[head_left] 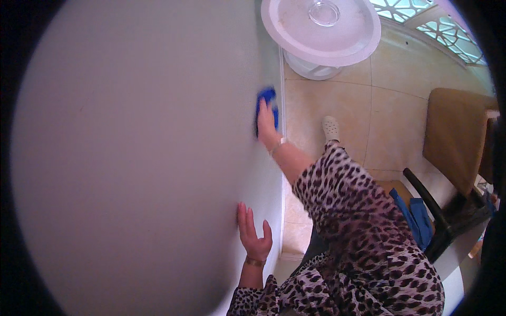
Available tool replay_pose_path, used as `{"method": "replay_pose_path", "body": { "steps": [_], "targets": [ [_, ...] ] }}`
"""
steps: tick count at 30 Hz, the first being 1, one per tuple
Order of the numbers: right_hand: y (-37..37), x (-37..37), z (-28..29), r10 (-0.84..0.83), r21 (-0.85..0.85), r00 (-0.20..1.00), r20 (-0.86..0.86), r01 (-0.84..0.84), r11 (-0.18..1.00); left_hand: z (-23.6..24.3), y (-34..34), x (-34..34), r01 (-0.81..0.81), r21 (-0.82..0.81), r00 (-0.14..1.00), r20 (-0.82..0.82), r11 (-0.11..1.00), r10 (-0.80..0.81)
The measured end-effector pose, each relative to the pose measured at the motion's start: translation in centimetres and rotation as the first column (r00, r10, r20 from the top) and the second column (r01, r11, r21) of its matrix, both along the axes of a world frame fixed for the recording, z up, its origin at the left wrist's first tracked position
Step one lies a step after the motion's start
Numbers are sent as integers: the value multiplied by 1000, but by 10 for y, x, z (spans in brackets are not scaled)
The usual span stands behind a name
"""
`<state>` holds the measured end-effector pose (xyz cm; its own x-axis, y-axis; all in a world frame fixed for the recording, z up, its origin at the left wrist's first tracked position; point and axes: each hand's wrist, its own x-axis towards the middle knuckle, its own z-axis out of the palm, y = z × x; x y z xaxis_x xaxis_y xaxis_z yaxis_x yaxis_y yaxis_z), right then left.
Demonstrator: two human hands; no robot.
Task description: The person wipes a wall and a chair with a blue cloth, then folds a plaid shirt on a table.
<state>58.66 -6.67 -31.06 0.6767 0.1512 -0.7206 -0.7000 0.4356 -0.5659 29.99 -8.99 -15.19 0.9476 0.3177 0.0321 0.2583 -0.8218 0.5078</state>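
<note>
My right hand (267, 122) presses a blue hand-sized pad (268, 95) against the pale wall (147, 131). The pad is blurred, and I cannot tell if it is a cloth or a sponge. Part of it is hidden under my fingers. Lower down, my left hand (254, 241) rests its fingertips on the same wall, fingers stretched out and thumb apart, holding nothing. Both arms wear leopard-print sleeves, and each wrist has a band.
A large round white lidded bin (337, 37) stands by the wall at the far end. On the right are a brown chair (453, 137) and a dark armrest (427, 197) with blue cloth (416, 216) beside it. Tiled floor (348, 100) runs along the wall; one foot in a pale clog (330, 128) stands there.
</note>
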Motion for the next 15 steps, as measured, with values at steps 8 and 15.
{"method": "replay_pose_path", "body": {
  "steps": [8,15],
  "targets": [
    [4,-224,-137,170,284,693,-700,52,957,45,2,18,2,-27,993,-117,1000,-5],
    [19,70,-28,148,178,975,167,-178,968,23,-1,-14,-133,-69,986,-107,989,125]
  ]
}}
